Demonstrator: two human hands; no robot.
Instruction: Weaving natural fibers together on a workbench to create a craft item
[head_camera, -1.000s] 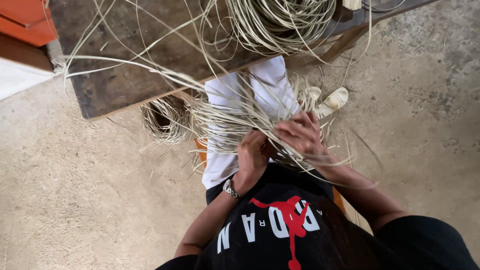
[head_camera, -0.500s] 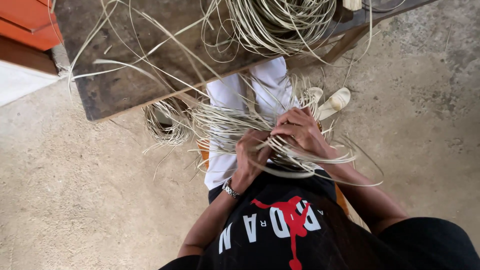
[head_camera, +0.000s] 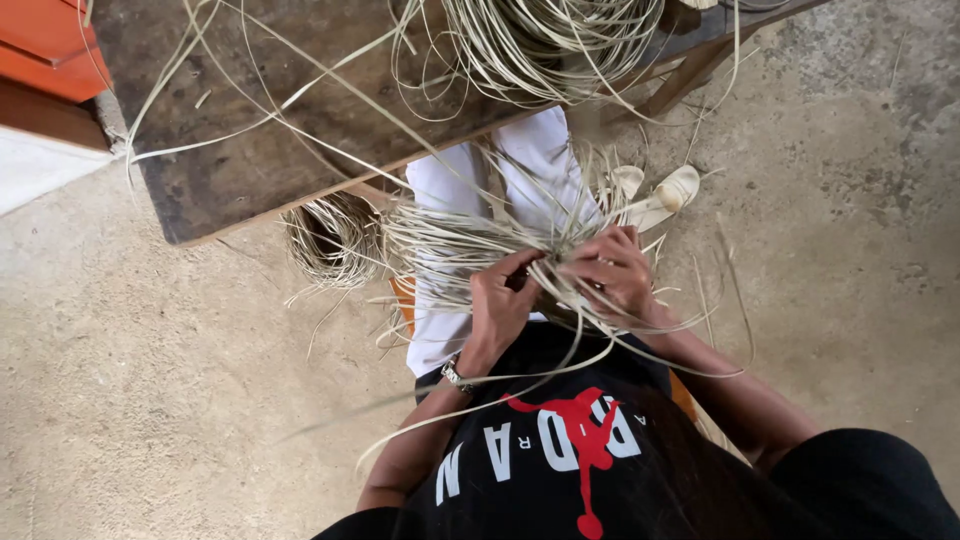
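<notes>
Both hands work a loose bundle of pale strips (head_camera: 470, 245) over the lap, below the bench (head_camera: 250, 170) edge. Left hand (head_camera: 500, 300) is curled around several strips, fingers pinching. Right hand (head_camera: 612, 272) is closed on strips just beside it; long ends trail across the black shirt (head_camera: 560, 470). A small round woven basket (head_camera: 330, 240) lies on the concrete floor (head_camera: 150, 380) under the bench; its contents cannot be made out. A strip coil (head_camera: 545, 45) lies on the bench.

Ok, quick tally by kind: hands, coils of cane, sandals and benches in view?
Hands: 2, left and right, both gripping the woven cane piece
Cane coils: 2, bench coil, floor coil
Sandals: 2
Wooden bench: 1
Total: 7
</notes>
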